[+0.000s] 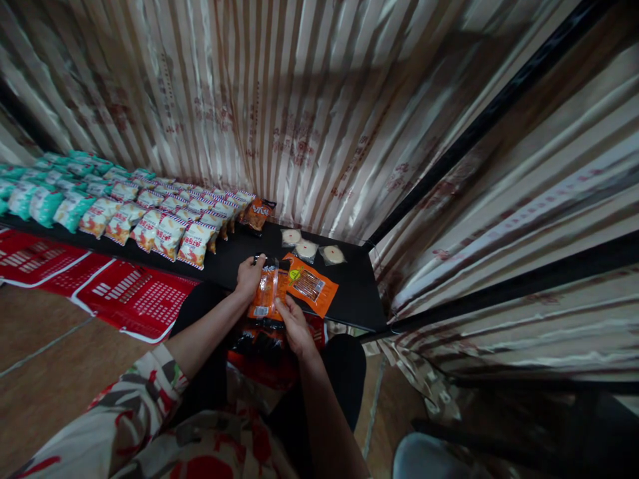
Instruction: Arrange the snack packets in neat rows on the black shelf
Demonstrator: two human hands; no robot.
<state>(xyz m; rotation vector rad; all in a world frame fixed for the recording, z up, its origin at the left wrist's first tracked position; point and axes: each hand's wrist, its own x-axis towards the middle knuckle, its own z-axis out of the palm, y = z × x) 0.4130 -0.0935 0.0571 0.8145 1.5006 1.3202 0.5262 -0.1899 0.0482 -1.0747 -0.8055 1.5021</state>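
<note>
at far left, rows of green bags stand closely packed on the black bench. directly to their right, rows of white bags with striped edges and red lettering continue, touching one another. below this stretch, a red printed sheet with white markings hangs at the near side of the bench, above the tiled floor. at the right end of the rows, an orange-brown packet rests against the white bags.

centre: the left hand grips the upper left edge of a glossy orange-and-black packet, thumb at the top. the right hand pinches the same packet at its lower right edge. the packet is held at the near edge of the bench, above the seated person's lap; a barcode label shows at its lower end. beneath it, dark packets are partly hidden.

just right of the held packet, a flat orange packet with a yellow-green mark lies on the bench. behind it are three pale round pieces in clear wrap. at right, a black pole slants before the striped curtain.
</note>
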